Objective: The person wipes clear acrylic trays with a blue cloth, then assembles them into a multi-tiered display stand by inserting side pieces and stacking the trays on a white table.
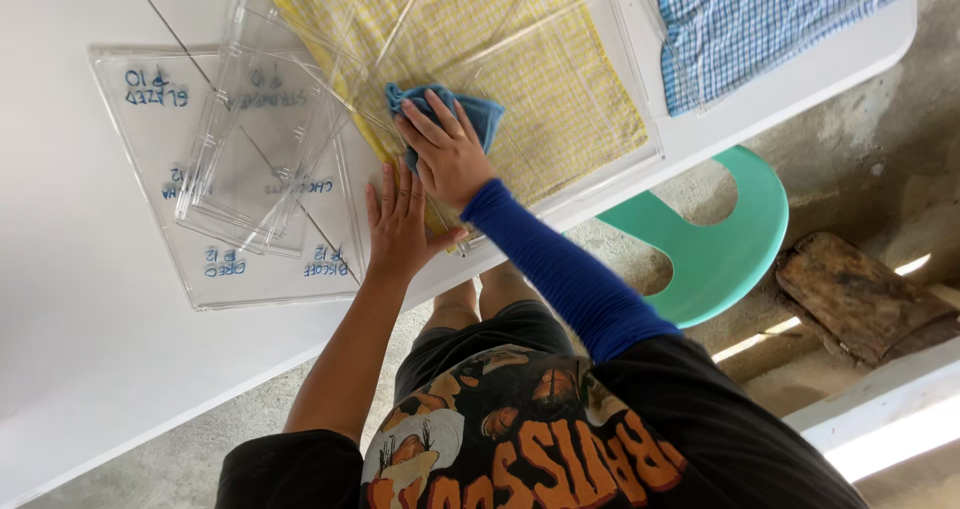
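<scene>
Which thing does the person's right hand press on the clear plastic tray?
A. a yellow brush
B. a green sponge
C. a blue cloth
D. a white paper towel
C: the right hand, in a blue sleeve, lies on a crumpled blue cloth on the clear plastic tray over the yellow checked cloth, while the left hand lies flat at the tray's near edge.

The person wears a black T-shirt with a large orange, white and tan graphic print across the front (lettering sits beneath the picture) and dark shorts. The right hand (452, 155) ends a snug royal-blue sleeve running from wrist to upper arm. The left hand (400, 224) has a bare forearm, no sleeve.
</scene>
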